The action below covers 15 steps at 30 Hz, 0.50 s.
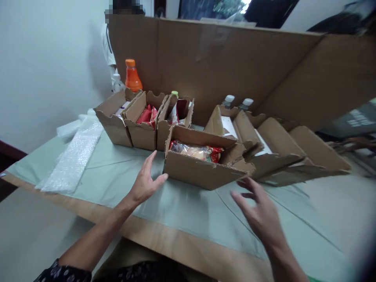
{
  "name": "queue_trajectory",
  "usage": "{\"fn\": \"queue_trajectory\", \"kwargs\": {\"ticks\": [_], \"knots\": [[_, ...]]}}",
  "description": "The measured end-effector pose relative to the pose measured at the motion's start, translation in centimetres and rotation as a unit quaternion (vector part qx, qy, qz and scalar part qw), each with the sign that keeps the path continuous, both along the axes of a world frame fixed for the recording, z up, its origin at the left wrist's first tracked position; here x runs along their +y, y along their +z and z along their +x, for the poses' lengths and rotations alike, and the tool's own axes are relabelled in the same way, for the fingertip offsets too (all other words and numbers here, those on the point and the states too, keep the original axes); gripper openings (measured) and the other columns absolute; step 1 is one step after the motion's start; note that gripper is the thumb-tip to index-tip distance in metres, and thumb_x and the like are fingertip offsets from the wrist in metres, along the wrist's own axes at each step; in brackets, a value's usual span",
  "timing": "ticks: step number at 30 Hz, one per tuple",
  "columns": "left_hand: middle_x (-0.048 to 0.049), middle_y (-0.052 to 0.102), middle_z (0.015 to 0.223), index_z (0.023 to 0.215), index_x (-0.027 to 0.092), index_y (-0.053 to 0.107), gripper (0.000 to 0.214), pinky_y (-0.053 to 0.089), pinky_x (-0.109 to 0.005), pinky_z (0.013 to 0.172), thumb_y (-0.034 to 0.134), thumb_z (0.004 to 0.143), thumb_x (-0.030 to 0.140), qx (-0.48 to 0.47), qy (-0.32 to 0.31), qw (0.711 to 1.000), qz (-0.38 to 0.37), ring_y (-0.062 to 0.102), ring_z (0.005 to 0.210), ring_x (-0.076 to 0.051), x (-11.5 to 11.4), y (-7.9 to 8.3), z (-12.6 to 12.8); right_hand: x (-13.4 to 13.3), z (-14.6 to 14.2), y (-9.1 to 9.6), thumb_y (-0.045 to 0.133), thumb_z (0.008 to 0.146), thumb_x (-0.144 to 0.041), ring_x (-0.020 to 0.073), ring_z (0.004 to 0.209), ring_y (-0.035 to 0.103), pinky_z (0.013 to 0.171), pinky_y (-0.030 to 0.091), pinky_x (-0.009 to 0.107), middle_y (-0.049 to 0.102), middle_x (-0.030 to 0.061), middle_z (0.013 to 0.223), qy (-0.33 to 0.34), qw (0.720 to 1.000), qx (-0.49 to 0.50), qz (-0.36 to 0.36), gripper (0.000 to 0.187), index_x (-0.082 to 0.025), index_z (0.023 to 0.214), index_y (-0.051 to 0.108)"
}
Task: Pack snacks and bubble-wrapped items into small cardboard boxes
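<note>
A cardboard bin (202, 174) sits crosswise on the pale green table cover, in front of the row of other bins. Inside it lies a clear and red snack packet (196, 152). My left hand (147, 178) is beside the bin's left end, fingers stretched and thumb apart, with nothing in it. My right hand (258, 207) is just below the bin's right end, fingers spread and slightly curled, holding nothing. Whether its fingertips touch the cardboard I cannot tell.
Bins with red packets (147, 115) stand behind on the left; more bins (282, 141) on the right. A tall cardboard panel (205, 62) backs them. An orange bottle (133, 78) stands at back left, bubble wrap (75, 156) at left. A person (108, 47) is behind the panel.
</note>
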<state>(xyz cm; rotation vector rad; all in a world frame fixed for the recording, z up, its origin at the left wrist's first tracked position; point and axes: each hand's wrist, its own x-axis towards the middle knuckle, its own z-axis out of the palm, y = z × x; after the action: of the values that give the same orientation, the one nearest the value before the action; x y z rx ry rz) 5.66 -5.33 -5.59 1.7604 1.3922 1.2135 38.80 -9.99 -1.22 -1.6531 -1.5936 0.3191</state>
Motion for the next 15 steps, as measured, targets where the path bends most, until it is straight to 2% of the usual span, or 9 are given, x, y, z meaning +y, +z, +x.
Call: {"fn": "queue_trajectory", "kwargs": {"ticks": [2,4,6,8,10,12,13,15], "knots": [[-0.0177,0.040,0.162,0.157,0.020,0.032,0.085,0.033,-0.057,0.122,0.069,0.084,0.045,-0.065,-0.048,0.996,-0.043,0.040,0.149,-0.035,1.9,-0.2,1.5,2.1,-0.7,-1.7,0.071,0.078,-0.060,0.0303,0.101,0.070,0.076,0.059,0.043,0.074,0.0128,0.116,0.028,0.997,0.068,-0.020,0.057,-0.022,0.119,0.063],[-0.0173,0.046,0.158,0.154,0.018,0.035,0.083,0.034,-0.054,0.122,0.069,0.083,0.043,-0.113,-0.088,0.988,-0.053,0.044,0.146,-0.034,2.4,-0.1,3.2,2.8,-1.6,-2.8,0.071,0.077,-0.061,0.0287,0.097,0.069,0.078,0.057,0.042,0.074,0.0122,0.110,0.027,0.993,0.113,-0.008,0.055,-0.020,0.113,0.063],[-0.0164,0.052,0.151,0.149,0.017,0.041,0.075,0.036,-0.052,0.121,0.069,0.083,0.039,-0.133,-0.094,0.985,-0.049,0.049,0.142,-0.032,0.7,0.0,3.6,1.4,-3.0,-3.3,0.068,0.080,-0.060,0.0274,0.091,0.067,0.080,0.056,0.043,0.074,0.0112,0.102,0.002,0.990,0.138,0.011,0.050,-0.019,0.108,0.064],[-0.0151,0.058,0.144,0.143,0.018,0.047,0.067,0.038,-0.051,0.119,0.070,0.084,0.039,-0.121,-0.067,0.989,-0.051,0.053,0.137,-0.032,-2.8,0.0,2.3,-1.5,-4.9,-3.3,0.065,0.085,-0.057,0.0281,0.093,0.067,0.084,0.056,0.044,0.074,0.0114,0.103,-0.025,0.988,0.149,0.026,0.046,-0.018,0.109,0.065],[-0.0125,0.062,0.138,0.138,0.020,0.053,0.058,0.039,-0.050,0.118,0.071,0.086,0.041,-0.090,-0.024,0.993,-0.074,0.056,0.133,-0.031,-6.4,0.3,-0.1,-4.4,-7.0,-2.7,0.064,0.089,-0.052,0.0290,0.100,0.067,0.087,0.056,0.043,0.074,0.0118,0.111,-0.020,0.989,0.145,0.026,0.041,-0.019,0.114,0.065],[-0.0109,0.066,0.130,0.134,0.021,0.055,0.055,0.039,-0.049,0.118,0.072,0.086,0.041,-0.086,0.040,0.993,-0.070,0.057,0.131,-0.030,-8.5,1.4,-2.1,-5.6,-8.5,-1.4,0.065,0.090,-0.050,0.0283,0.102,0.066,0.086,0.056,0.041,0.073,0.0107,0.114,0.018,0.991,0.133,0.021,0.038,-0.021,0.116,0.066],[-0.0103,0.065,0.131,0.135,0.021,0.054,0.057,0.041,-0.047,0.116,0.073,0.085,0.040,-0.092,0.054,0.993,-0.055,0.057,0.130,-0.030,-8.6,2.3,-2.4,-5.5,-8.7,-0.6,0.065,0.090,-0.050,0.0279,0.101,0.066,0.086,0.055,0.041,0.073,0.0102,0.112,0.036,0.990,0.131,0.026,0.038,-0.021,0.115,0.066],[-0.0100,0.063,0.132,0.137,0.021,0.051,0.060,0.045,-0.045,0.111,0.073,0.084,0.038,-0.118,0.046,0.992,-0.014,0.059,0.126,-0.028,-7.4,4.2,-1.0,-4.3,-7.9,1.1,0.064,0.089,-0.054,0.0273,0.099,0.065,0.087,0.054,0.041,0.073,0.0099,0.108,0.045,0.986,0.146,0.062,0.043,-0.020,0.115,0.066]]}}
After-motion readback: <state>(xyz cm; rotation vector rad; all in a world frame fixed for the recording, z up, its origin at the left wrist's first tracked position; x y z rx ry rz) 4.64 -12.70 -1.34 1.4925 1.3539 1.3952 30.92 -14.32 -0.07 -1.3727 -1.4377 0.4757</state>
